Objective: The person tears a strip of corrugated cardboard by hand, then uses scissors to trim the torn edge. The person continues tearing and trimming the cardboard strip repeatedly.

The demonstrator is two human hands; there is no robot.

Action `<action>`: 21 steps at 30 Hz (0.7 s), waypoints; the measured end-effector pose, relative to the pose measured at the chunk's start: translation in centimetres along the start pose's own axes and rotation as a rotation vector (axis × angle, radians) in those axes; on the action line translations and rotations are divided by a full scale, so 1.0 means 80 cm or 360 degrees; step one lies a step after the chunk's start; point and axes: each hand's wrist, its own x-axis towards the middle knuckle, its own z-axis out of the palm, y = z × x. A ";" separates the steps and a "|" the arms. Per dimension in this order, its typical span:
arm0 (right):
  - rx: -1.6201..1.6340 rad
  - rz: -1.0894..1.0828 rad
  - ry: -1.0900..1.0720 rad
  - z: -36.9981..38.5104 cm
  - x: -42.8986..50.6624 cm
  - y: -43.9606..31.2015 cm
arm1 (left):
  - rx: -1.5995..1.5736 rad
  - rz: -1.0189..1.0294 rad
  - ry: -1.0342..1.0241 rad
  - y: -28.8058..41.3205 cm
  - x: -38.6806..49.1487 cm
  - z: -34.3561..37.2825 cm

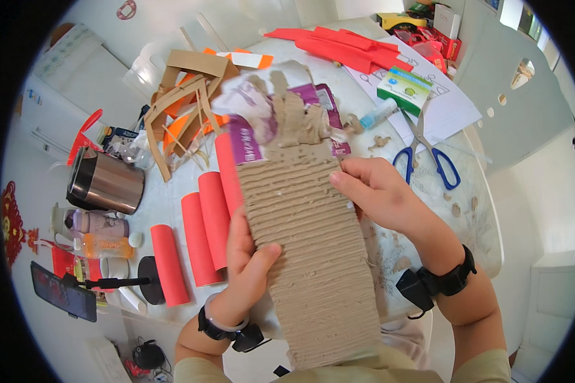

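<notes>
A long piece of corrugated cardboard (311, 258) with its ridges bare spans the middle of the view. My left hand (249, 258) grips its left edge, thumb on top. On the right edge, near the upper end, my right hand (378, 191) pinches it between thumb and fingers. Torn brown paper (294, 119) is bunched at the far end, where purple printed facing (244, 139) and crumpled white paper (249, 100) also show. Several red paper-covered tubes (214, 220) are lined up just left of the cardboard. The fingertips under the cardboard are hidden.
Blue-handled scissors (418, 136) lie open at right, near a glue stick (378, 113) and a green box (404, 90) on drawn-on paper (455, 107). Red sheets (342, 48) lie behind. Cardboard offcuts (187, 95), a metal kettle (108, 179), bottles (106, 245) and a phone on a stand (64, 289) occupy the left.
</notes>
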 end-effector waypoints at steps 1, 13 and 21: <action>0.0033 0.0009 0.0056 0.001 -0.002 -0.012 | -0.0081 -0.0021 0.0004 -0.007 0.005 -0.002; -0.0427 -0.0663 0.0580 -0.011 -0.013 -0.024 | 0.1493 0.0898 -0.0147 0.014 0.051 0.047; -0.0446 -0.0636 0.0595 -0.029 -0.013 -0.026 | 0.1696 0.1235 0.0164 0.006 0.073 0.050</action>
